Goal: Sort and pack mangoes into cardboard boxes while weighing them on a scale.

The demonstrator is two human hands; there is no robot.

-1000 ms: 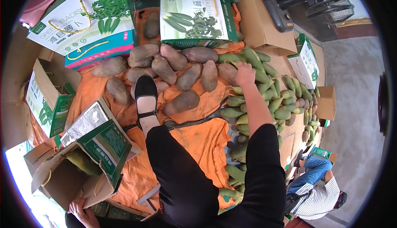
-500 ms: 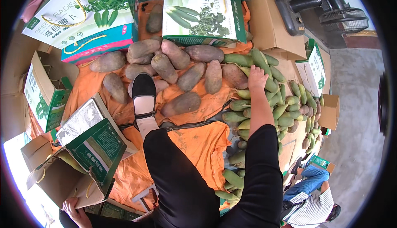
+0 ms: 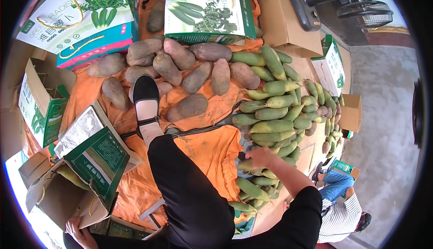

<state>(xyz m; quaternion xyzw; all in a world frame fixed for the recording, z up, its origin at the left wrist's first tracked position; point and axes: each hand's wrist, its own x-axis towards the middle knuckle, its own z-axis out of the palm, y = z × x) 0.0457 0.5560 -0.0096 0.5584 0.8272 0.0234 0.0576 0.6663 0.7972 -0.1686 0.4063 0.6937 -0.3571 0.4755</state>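
My left hand (image 3: 81,233) is closed on the lower edge of an open green cardboard carton (image 3: 104,170), which lies tilted at the near left. Inside the carton a green radish (image 3: 72,176) shows along one wall. My right hand (image 3: 260,156) is over the near half of a heap of green radishes (image 3: 275,126). Motion smears its fingers, and a blurred radish (image 3: 246,165) lies just beside the fingertips. Whether the hand grips that radish cannot be made out.
Large brownish-purple tubers (image 3: 186,107) lie on an orange cloth (image 3: 194,158), near my black-shoed foot (image 3: 146,96). Printed gift boxes (image 3: 205,9) stand at the back. A plain carton (image 3: 288,25) and a fan (image 3: 364,13) are far right. Another person (image 3: 341,219) is at the lower right.
My right hand has come back from the radishes at the far end of the heap to its nearer part. The left hand still holds the carton edge. The whole view has shifted slightly.
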